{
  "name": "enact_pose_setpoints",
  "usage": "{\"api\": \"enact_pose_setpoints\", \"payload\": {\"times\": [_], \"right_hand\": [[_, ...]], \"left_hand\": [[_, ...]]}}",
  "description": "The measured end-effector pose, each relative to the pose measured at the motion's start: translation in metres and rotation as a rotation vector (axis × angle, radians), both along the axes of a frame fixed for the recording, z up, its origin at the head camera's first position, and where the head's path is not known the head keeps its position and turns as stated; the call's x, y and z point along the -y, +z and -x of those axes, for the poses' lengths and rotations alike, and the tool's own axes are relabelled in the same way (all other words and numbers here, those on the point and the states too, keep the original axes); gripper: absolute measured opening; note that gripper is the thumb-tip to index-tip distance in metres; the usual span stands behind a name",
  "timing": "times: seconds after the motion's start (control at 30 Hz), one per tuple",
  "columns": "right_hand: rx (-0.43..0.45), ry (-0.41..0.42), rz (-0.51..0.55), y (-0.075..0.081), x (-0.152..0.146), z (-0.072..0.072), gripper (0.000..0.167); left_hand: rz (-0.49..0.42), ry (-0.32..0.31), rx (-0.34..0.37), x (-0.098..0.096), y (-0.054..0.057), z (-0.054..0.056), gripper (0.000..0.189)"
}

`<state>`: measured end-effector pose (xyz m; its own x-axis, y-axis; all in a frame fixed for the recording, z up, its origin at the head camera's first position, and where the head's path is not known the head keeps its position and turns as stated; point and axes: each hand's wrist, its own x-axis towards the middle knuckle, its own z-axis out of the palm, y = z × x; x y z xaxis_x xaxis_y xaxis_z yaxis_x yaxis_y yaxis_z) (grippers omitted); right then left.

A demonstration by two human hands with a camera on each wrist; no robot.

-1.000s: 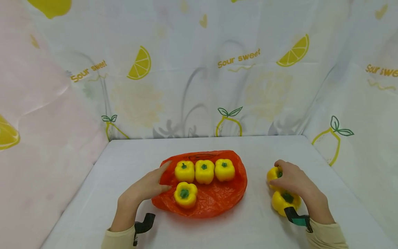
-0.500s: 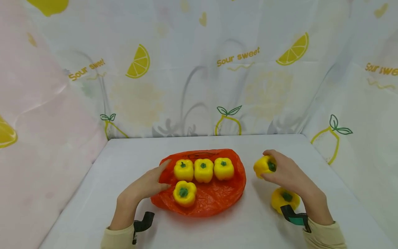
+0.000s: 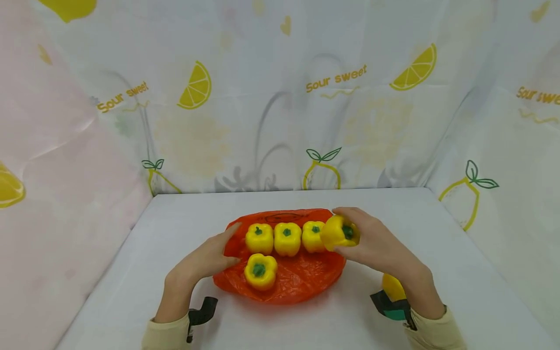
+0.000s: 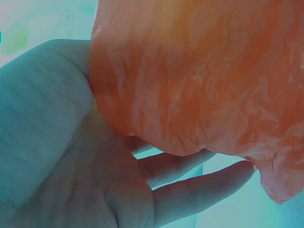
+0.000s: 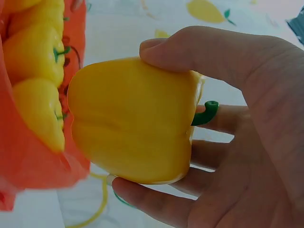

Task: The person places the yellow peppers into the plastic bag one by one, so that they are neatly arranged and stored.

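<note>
In the head view an orange-red plastic bag point(image 3: 302, 279) lies spread with its mouth up. Several yellow bell peppers sit in it, among them a single front pepper point(image 3: 260, 272) and a back-row pepper point(image 3: 287, 239). My left hand point(image 3: 210, 260) touches the bag's left rim, thumb and fingers spread; in the left wrist view the bag point(image 4: 199, 85) hides the thumb tip and some fingertips. My right hand point(image 3: 372, 238) holds another bell pepper point(image 3: 337, 233) above the bag's right rim. In the right wrist view, thumb and fingers grip this pepper point(image 5: 130, 121), stem toward the palm.
One more yellow bell pepper point(image 3: 393, 288) rests on the white table point(image 3: 271, 328), partly hidden behind my right forearm and the black wrist mount point(image 3: 389, 305). A lemon-print curtain point(image 3: 262, 97) surrounds the table at the back and sides.
My right hand has picked up the far one of the two peppers at the right and carried it left to the bag's right rim. The left hand has stayed in place.
</note>
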<state>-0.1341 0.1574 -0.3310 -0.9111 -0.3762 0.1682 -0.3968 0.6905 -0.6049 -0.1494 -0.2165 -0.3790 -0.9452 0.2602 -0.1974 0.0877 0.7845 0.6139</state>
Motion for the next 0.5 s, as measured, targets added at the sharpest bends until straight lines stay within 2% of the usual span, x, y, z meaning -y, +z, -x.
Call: {"api": "enact_pose_setpoints", "payload": {"times": [0.13,0.33,0.5], "right_hand": [[0.058,0.034,-0.006,-0.005,0.021,-0.002,0.069],[0.134,0.095,-0.095,-0.018,0.051,-0.005,0.068],[0.140,0.140,-0.187,-0.032,0.070,-0.005,0.066]], "left_hand": [[-0.021,-0.009,-0.010,0.001,0.001,0.000,0.083],[-0.032,-0.027,-0.029,0.002,0.005,-0.002,0.084],[-0.033,-0.017,-0.034,0.003,0.008,-0.004,0.086]]}}
